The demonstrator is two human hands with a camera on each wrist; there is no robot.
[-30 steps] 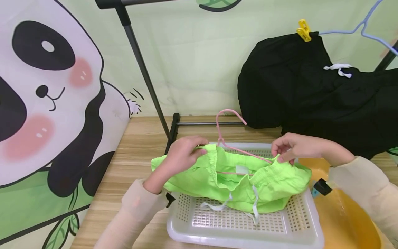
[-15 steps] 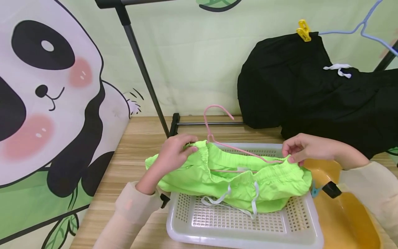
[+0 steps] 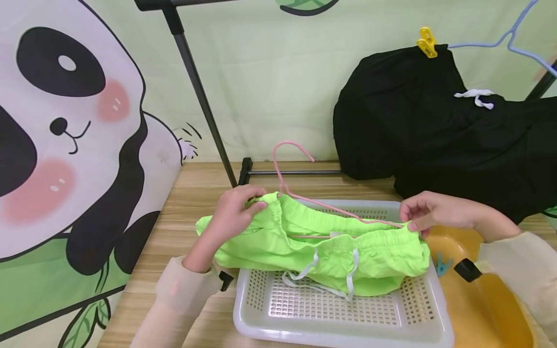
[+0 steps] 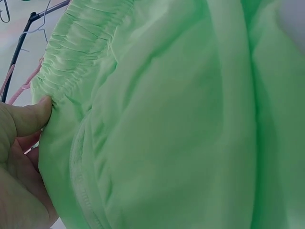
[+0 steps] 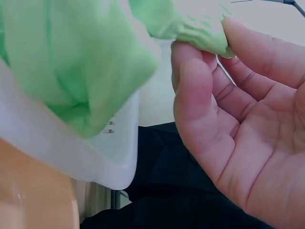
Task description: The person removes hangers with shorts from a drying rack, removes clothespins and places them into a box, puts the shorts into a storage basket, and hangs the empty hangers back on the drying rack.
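Bright green shorts [image 3: 339, 261] with white drawstrings are held over a white perforated basket [image 3: 344, 333]. A pink hanger [image 3: 282, 166] sits inside their waistband, its hook standing up at the back. My left hand [image 3: 232, 212] pinches the left end of the gathered waistband; in the left wrist view the thumb [image 4: 35, 114] presses on the green cloth. At the other end my right hand [image 3: 439, 215] pinches the waistband corner near the hanger's tip, thumb against fingers, as the right wrist view [image 5: 238, 109] also shows.
Black shorts [image 3: 413, 116] hang at the right from a blue hanger [image 3: 500, 41] with a yellow clip [image 3: 426, 42]. An orange basin [image 3: 483, 304] holding a blue clip [image 3: 443, 265] stands right of the basket. A black rack post [image 3: 200, 96] rises behind.
My left hand has moved left and slightly up, and my right hand right, drawing the waistband wider. The pink hanger's hook has shifted left and up.
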